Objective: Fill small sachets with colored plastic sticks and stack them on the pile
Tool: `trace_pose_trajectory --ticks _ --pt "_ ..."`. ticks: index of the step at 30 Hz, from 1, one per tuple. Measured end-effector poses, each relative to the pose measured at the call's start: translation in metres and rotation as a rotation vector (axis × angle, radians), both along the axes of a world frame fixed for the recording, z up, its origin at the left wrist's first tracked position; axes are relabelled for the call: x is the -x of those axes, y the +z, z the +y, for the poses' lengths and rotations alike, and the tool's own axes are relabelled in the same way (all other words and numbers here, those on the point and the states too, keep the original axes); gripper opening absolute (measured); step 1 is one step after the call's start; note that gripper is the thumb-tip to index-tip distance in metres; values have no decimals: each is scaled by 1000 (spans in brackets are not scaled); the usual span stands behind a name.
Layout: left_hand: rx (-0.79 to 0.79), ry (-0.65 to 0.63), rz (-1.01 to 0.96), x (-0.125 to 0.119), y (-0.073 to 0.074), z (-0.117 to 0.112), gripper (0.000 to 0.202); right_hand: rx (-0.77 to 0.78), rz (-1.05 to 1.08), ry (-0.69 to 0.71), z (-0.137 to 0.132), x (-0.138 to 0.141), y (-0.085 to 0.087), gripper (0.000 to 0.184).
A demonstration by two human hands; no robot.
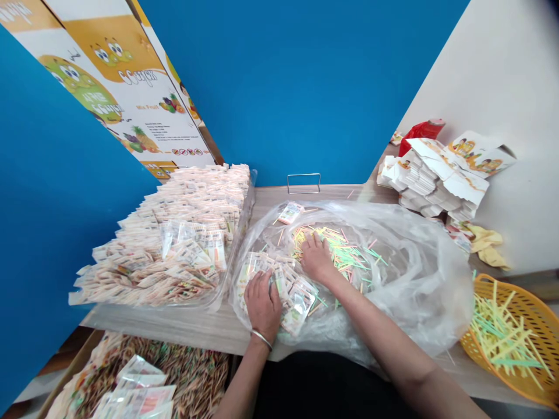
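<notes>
On the clear plastic sheet [419,256] over the table, my right hand [317,257] rests, fingers stretched out, on a pile of thin sticks [349,253] in yellow, green and pink, which look like small straws. My left hand [264,304] lies with thumb apart and fingers over a loose heap of small printed packets [300,304] in clear wrapping. Neither hand plainly grips anything, though the fingertips are partly hidden. Another printed packet [290,213] lies alone behind the sticks.
A large stack of filled packets [196,201] stands to the left. Below it, a box holds more packets [144,387]. An orange basket [541,314] of yellow and green sticks sits at right. Folded cartons [430,180] and a yellow cloth [487,241] are behind; a wire handle [304,174] stands near the blue panel.
</notes>
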State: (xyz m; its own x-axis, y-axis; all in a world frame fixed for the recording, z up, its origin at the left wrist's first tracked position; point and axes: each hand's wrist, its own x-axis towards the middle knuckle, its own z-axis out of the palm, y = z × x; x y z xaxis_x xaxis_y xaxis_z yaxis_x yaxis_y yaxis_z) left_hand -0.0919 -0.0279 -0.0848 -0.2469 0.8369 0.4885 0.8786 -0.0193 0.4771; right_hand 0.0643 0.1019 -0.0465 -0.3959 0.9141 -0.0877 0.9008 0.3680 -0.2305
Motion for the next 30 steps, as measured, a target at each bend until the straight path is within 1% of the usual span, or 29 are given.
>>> trace_pose_trajectory --ticks 2,5,7,9,11,12,14,16,17,18,19,21,23,24,25,26,28,29,30 --pt "4 2 -6 0 0 0 36 0 3 16 0 0 -3 42" --pt "19 10 -17 0 0 0 37 -37 51 -15 -4 -7 -1 37" --pt "20 11 -33 1 -1 -2 39 -86 97 -60 -8 -16 6 33" --pt "7 6 -54 3 3 -4 44 -123 168 -119 -11 -27 16 28" --pt "-25 9 -60 4 13 -7 48 -92 328 -177 -16 -39 27 22" --pt "-47 11 -64 3 21 -7 50 -44 449 -186 -18 -45 32 21" --pt "-81 -6 -119 -5 42 -6 51 117 731 -153 -26 -54 41 24" --pt "-30 -85 -296 -21 64 -1 49 319 970 -91 -34 -58 47 29" --pt "42 -151 -434 -31 73 4 47 401 1044 -70 -39 -58 48 31" --pt "130 -217 -593 -41 82 10 46 452 1086 -50 -43 -57 48 32" --pt "211 -282 -759 -51 88 16 44 464 1104 -30 -47 -55 47 33" --pt "318 -400 -1018 -68 96 29 45 423 1092 26 -53 -51 44 34" --pt "357 -491 -1123 -81 98 38 46 389 1061 50 -56 -50 39 37" --pt "350 -502 -1151 -85 98 41 47 377 1059 29 -57 -51 37 40" --pt "331 -479 -1197 -90 98 43 47 360 1072 -6 -57 -51 36 43" --pt "305 -426 -1280 -95 98 44 47 332 1098 -42 -58 -52 37 46" --pt "284 -328 -1541 -105 97 43 49 219 1161 -97 -60 -54 39 48" --pt "298 -319 -1682 -111 97 42 50 141 1170 -113 -62 -54 41 47" --pt "323 -339 -1808 -117 98 41 51 60 1144 -126 -63 -54 44 44"
